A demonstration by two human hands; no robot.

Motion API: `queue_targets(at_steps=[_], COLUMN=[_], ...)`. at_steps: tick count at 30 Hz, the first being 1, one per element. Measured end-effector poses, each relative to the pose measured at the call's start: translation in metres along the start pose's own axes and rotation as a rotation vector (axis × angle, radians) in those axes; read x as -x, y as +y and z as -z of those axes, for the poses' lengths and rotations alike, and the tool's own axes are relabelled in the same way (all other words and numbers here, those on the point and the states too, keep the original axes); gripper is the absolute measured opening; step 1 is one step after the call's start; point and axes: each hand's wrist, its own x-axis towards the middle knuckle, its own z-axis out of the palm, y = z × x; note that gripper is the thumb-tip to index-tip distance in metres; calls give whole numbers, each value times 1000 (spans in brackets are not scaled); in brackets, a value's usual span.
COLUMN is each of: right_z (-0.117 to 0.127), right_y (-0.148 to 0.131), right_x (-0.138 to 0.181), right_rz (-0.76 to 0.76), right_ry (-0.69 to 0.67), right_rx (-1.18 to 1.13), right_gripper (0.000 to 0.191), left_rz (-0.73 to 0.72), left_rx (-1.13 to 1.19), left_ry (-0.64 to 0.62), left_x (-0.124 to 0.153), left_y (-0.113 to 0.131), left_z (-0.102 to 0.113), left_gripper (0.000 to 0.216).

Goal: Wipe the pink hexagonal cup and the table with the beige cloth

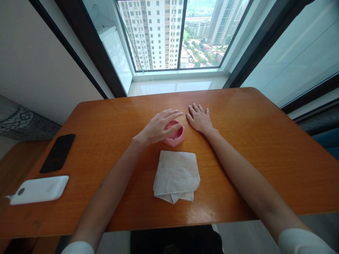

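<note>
A small pink bowl-like dish (177,137) sits near the middle of the orange wooden table (251,141). My left hand (159,127) hovers over the dish's left side with its fingers stretched out, partly hiding it. Whether it touches the dish I cannot tell. Just right of the dish, my right hand (200,119) lies flat on the table, fingers spread, holding nothing. A folded white cloth (177,175) lies on the table just in front of the dish, between my forearms.
A black phone (58,152) and a white power bank (39,189) lie near the table's left edge. Large windows (169,35) with a white sill stand behind the table's far edge. A lower wooden surface (13,158) adjoins the left side.
</note>
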Motion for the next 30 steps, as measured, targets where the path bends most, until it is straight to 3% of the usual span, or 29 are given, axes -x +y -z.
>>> queue_targets(at_steps=[4, 9, 12, 21, 25, 30], right_z=[-1, -1, 0, 2, 1, 0], right_y=[1, 2, 2, 2, 3, 3], right_x=[-1, -1, -1, 0, -1, -1], right_rz=[-4, 3, 0, -3, -4, -1], right_ry=[-7, -17, -30, -20, -18, -16], right_rx=[22, 25, 35, -20, -14, -15], right_gripper=[73, 73, 73, 72, 73, 73], left_rz=[-147, -129, -11, 583, 728, 744], left_rx=[-199, -294, -305, -429, -460, -444], left_ry=[-97, -41, -5, 100, 148, 149], left_x=[-1, 1, 4, 47, 68, 73], left_y=[28, 14, -10, -95, -113, -117], left_z=[-17, -23, -10, 47, 62, 67], left_gripper=[53, 44, 44, 52, 61, 74])
